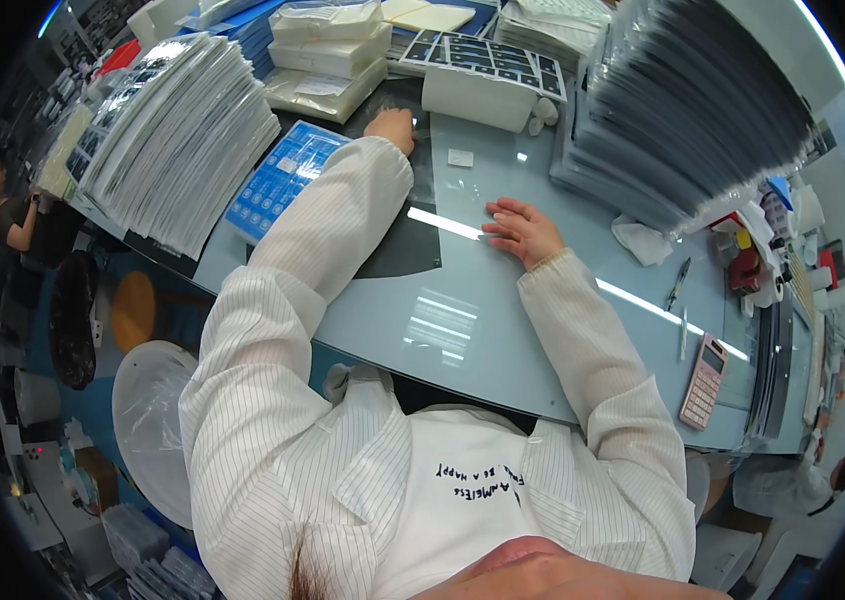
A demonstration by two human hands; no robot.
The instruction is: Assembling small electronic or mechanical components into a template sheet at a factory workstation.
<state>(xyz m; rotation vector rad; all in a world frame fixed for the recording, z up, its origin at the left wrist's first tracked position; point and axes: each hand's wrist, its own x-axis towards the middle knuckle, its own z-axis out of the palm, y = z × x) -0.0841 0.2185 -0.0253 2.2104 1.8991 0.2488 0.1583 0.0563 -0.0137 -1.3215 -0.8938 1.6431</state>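
My left hand (392,129) reaches to the far side of the glass-topped table (483,330), at the upper end of a dark sheet (408,240). Its fingers look curled in, and whatever they hold is hidden; some clear plastic shows just beyond them. Closer to me on the right, my right hand (526,232) hovers over or rests on the glass with fingers stretched out to the left and nothing in them. A small white label (461,158) lies between the two hands. Left of my left forearm is a blue printed sheet (288,175).
Tall stacks of plastic-sleeved sheets stand left (178,140) and right (683,110). At the back are wrapped packs (328,55) and a curled sheet of dark stickers (483,90). Crumpled tissue (641,240), a pen (679,283) and a pink calculator (705,382) lie right. A person (13,205) stands far left.
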